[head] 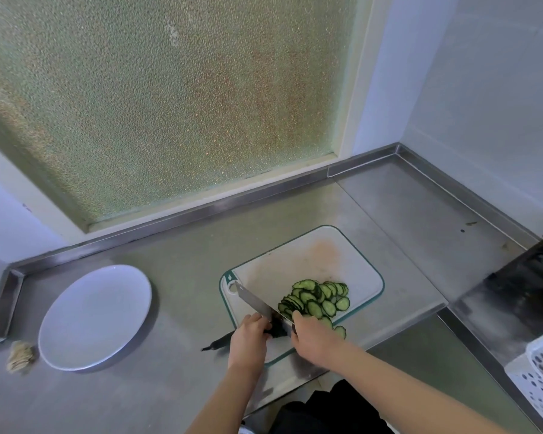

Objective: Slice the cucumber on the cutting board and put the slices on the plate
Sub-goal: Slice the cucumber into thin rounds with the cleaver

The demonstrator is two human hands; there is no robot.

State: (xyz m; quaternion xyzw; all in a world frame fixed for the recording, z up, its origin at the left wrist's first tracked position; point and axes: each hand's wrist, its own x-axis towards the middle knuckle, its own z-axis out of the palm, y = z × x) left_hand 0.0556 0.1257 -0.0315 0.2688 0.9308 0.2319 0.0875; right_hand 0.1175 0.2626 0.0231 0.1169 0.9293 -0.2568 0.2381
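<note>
The knife [254, 300] is gripped by the fingers [259, 321] of the left hand [248, 335] while the right hand [314, 338], its hold not discernible, is crowded against the blade, so a nick is risked, and the cucumber slices [318, 300] on the cutting board [295, 264] may be spilled before the lower-left plate [94, 317] is reached

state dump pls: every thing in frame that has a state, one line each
plate: empty, no slices yet
cutting board: flat on counter, orange stain
cucumber slices: heaped on the board
uncut cucumber: dark end sticks out left, under left hand
knife: blade across the cucumber
left hand: holds uncut cucumber
right hand: grips knife handle
</note>
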